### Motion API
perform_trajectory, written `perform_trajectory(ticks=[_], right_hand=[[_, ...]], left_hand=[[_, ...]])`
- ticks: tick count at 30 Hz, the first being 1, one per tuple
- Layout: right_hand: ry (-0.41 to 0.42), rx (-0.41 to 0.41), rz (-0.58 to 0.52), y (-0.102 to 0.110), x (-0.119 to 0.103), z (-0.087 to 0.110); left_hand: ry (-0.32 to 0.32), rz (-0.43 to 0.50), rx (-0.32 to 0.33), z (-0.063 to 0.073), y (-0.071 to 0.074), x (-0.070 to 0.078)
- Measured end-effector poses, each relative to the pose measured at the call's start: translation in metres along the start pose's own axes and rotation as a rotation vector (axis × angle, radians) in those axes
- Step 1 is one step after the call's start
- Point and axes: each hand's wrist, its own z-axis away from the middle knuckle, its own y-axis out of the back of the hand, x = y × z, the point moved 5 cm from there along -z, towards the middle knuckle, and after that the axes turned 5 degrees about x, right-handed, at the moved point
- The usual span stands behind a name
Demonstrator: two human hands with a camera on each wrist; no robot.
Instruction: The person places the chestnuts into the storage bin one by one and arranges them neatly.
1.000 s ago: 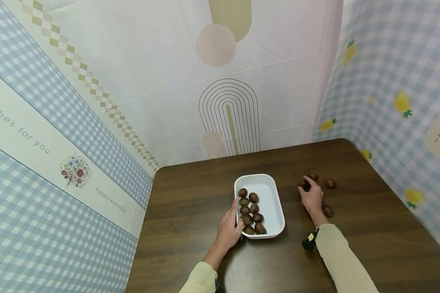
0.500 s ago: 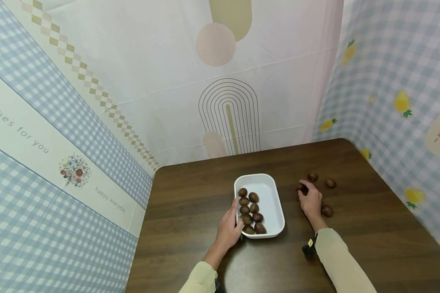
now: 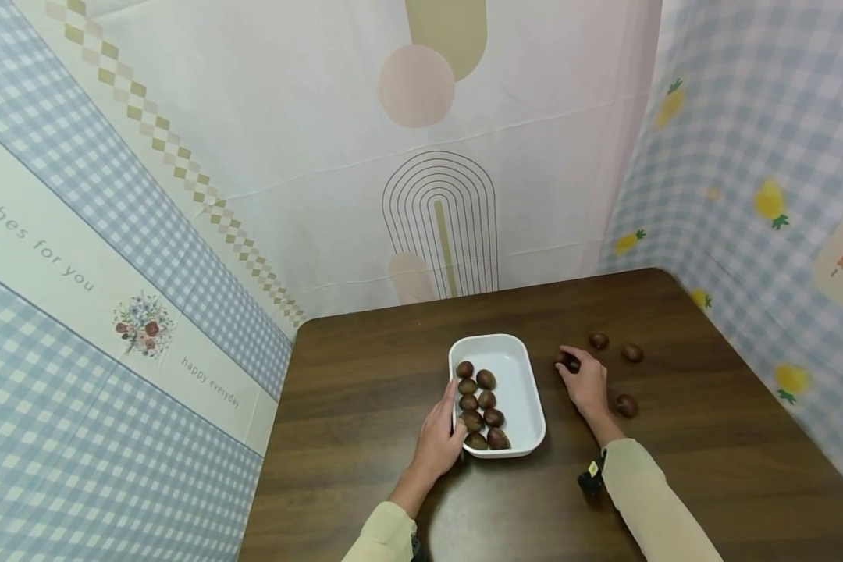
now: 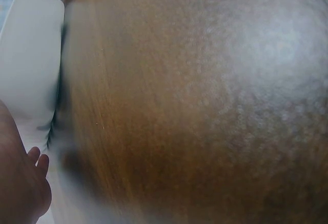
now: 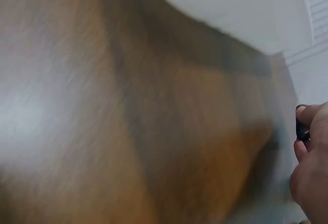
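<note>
A white rectangular dish (image 3: 534, 417) stands mid-table, with several glossy dark brown egg-shaped things (image 3: 487, 380) in rows along its left side. My left hand (image 3: 437, 439) holds the dish's left wall, its thumb over the rim near the front corner and its fingers along the outside. To the right of the dish, my right hand (image 3: 587, 382) pinches another dark brown egg-shaped thing (image 3: 570, 361) between thumb and fingers, which partly cover it. In the right wrist view, a dark piece of it (image 5: 301, 130) shows between the fingertips.
Three more brown egg-shaped things lie loose on the wooden table (image 3: 365, 375), two behind the right hand and one (image 3: 627, 405) beside its wrist. A patterned cloth (image 3: 323, 156) hangs behind the table, and checked cloth (image 3: 745, 156) hangs along the right.
My right hand has moved left toward the dish with the brown egg-shaped thing, away from the loose ones. My left hand and the dish stay in place.
</note>
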Motion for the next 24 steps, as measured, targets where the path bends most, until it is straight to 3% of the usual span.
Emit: perform_trajectory(ticks=[9,18,24], right_hand=[[0.061,0.000,-0.093,-0.014,-0.036,-0.016],[0.108,-0.007,-0.128,-0.027,-0.064,-0.018],[0.128,-0.022,-0.150,-0.034,-0.080,-0.013]], left_hand=[[-0.021,-0.019,0.024,0.001,0.000,0.000],[0.081,-0.014,-0.077,-0.002,0.008,0.012],[0.089,-0.013,-0.087,-0.001,0.010,0.014]])
